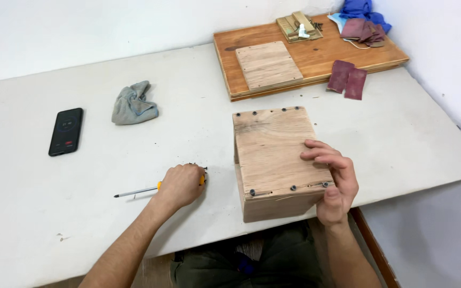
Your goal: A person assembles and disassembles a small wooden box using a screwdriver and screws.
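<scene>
A white table [81, 224] carries a wooden box [276, 160], which sits between the two hands near the front edge. The right hand [333, 178] grips the box's right top corner, fingers spread over the screwed lid. The left hand [181, 184], well to the box's left, is curled loosely over small dark screws [198, 167], covering a screwdriver [137, 191] whose shaft points left. Beyond the left hand lie a grey rag [133, 104] and a black phone [66, 131].

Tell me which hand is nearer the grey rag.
Left. The left hand lies on the table below the grey rag, by the screwdriver; the right hand grips the wooden box, farther off.
</scene>
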